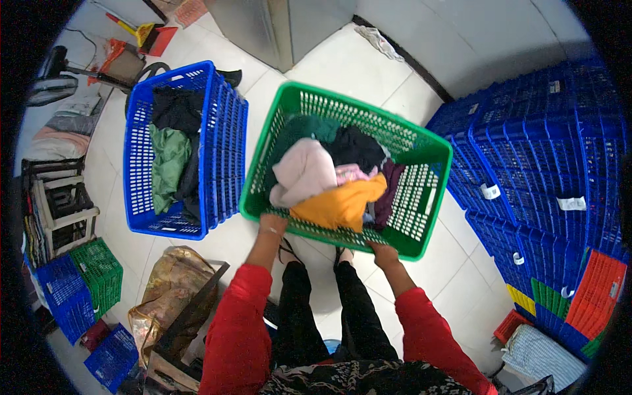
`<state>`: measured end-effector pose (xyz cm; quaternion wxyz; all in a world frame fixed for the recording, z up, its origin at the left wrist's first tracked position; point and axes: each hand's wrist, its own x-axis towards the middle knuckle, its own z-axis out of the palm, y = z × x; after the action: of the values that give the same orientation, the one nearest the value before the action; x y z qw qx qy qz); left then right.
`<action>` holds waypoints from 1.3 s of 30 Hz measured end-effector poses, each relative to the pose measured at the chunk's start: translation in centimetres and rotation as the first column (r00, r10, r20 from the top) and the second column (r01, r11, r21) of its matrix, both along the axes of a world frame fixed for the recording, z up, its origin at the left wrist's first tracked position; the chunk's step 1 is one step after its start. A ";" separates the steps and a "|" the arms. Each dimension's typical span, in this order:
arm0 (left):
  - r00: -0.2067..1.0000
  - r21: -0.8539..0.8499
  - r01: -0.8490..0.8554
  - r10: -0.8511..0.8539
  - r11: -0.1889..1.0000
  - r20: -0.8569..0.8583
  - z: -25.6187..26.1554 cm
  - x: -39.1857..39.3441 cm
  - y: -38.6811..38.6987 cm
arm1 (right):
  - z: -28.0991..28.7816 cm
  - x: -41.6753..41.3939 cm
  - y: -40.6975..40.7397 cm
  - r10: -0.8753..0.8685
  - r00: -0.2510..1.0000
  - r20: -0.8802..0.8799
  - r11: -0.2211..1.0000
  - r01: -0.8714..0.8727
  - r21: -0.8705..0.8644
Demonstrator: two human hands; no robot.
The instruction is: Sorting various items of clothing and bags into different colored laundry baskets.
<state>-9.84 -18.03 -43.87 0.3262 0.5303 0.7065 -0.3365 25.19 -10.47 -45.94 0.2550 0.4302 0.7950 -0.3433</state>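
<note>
A green plastic laundry basket [354, 103] is before me, tilted slightly, and both my hands grip its near rim. My left hand [272, 225] holds the rim toward its left end, fingers hidden inside. Toward the right, my right hand [384, 253] grasps the same rim. Inside lie a pale pink cloth [307, 170], an orange cloth [340, 203], a black cloth [356, 148], a dark green cloth [311, 128] and a maroon cloth [391, 195]. Left of it stands a blue plastic basket [226, 158] holding a green garment [169, 165] and dark clothes [178, 108].
Blue crates [531, 153] are stacked along the right wall. A large brownish bag [170, 286] stands at lower left, near smaller crates [98, 276]. A red dustpan [160, 40] lies at upper left. Grey panels [281, 29] stand at the far side.
</note>
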 end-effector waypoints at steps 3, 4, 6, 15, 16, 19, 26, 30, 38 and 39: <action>0.981 0.010 0.163 -0.163 0.987 0.104 4.2 2.2 -4.9 | 4.2 2.0 -0.5 0.102 0.985 0.141 0.985 -0.081 -0.151; 0.975 0.214 0.177 -0.200 0.961 0.092 6.0 2.5 -6.2 | 5.7 2.7 -0.2 0.162 0.978 0.132 0.976 -0.140 -0.166; 0.982 0.274 0.090 -0.132 0.958 0.138 8.8 3.0 -6.1 | 8.4 3.1 1.4 0.258 0.945 0.203 0.953 -0.213 -0.217; 0.984 0.288 -0.041 -0.012 0.957 0.180 28.2 0.8 0.6 | 27.3 -0.1 14.4 0.381 0.919 0.104 0.923 -0.373 -0.090; 0.984 0.292 -0.025 -0.028 0.956 0.175 31.4 1.5 -0.4 | 30.2 0.3 14.3 0.428 0.900 0.088 0.904 -0.425 -0.050; 0.984 0.245 -0.030 -0.015 0.969 0.177 39.6 5.3 -4.7 | 38.2 2.6 12.6 0.574 0.813 0.100 0.812 -0.581 0.064; 0.993 0.535 -0.096 0.046 0.839 0.107 47.1 14.3 -16.2 | 45.4 7.3 3.8 0.626 0.775 0.090 0.750 -0.629 0.203; 0.994 0.672 -0.029 0.091 0.740 -0.057 45.9 16.8 -21.6 | 46.0 7.8 0.8 0.646 0.757 0.096 0.707 -0.641 0.299; 0.928 0.827 0.008 0.304 0.562 -0.216 48.1 13.9 -27.6 | 48.0 -0.2 -1.8 0.662 0.717 -0.216 0.675 -0.446 0.588; 0.925 0.840 -0.064 0.348 0.539 -0.153 49.0 13.4 -28.0 | 48.2 -1.7 -1.8 0.677 0.685 -0.267 0.671 -0.428 0.605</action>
<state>3.60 -46.04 5.08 -0.0328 0.4741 0.8798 -0.0042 23.48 -12.26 2.31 0.0288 0.1120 0.9857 -0.1229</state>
